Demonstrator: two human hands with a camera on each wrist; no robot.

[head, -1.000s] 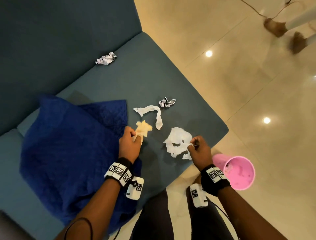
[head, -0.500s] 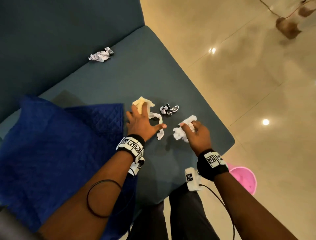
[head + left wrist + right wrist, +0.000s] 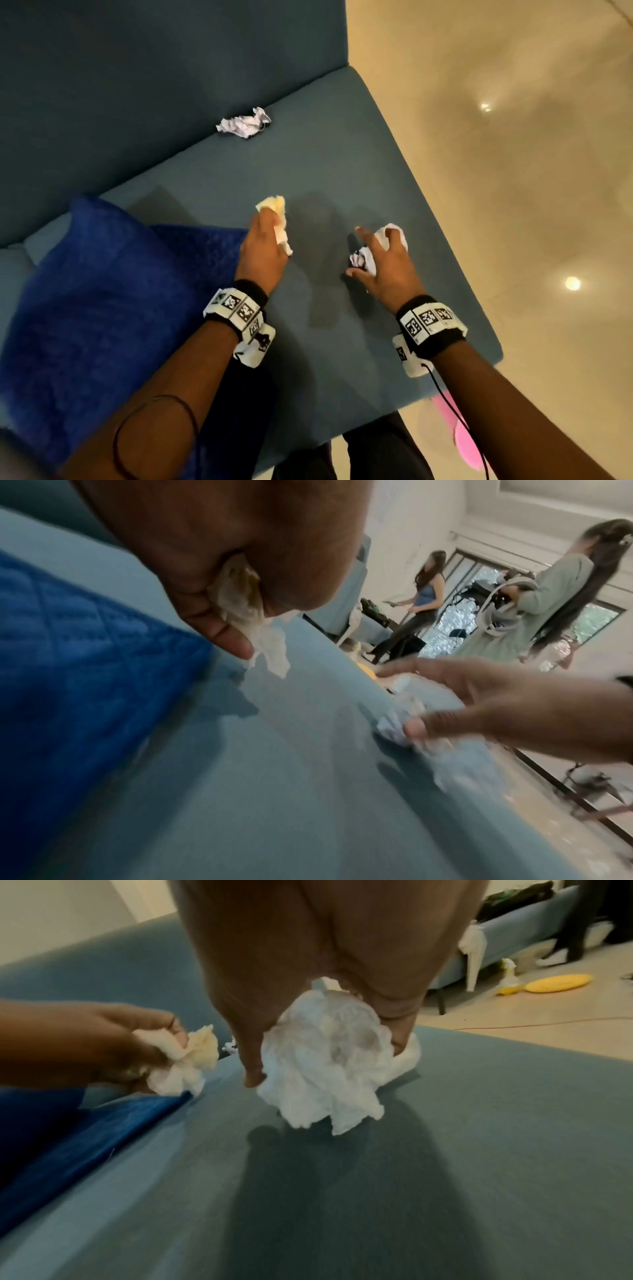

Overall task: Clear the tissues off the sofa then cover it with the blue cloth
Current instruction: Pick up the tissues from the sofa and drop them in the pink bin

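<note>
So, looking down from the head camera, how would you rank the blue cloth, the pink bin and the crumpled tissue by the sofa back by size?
1. Blue cloth, by far the largest.
2. Pink bin, though it is mostly cut off by the sofa edge and an arm.
3. Crumpled tissue, smallest; it also lies farthest from the camera.

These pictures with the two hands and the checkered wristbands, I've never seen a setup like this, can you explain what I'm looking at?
No machine here: a person wears three cameras. The head view looks down at both hands; the other two sit on the wrists and look along the fingers. The patterned bands are markers worn on the wrists.

The surface is a teal sofa. A blue cloth lies bunched at its left. The left hand grips a yellowish tissue and a white one; the right hand holds a white tissue and reaches for a small crumpled piece. One crumpled tissue lies by the backrest. A pink bin shows on the floor.
</note>
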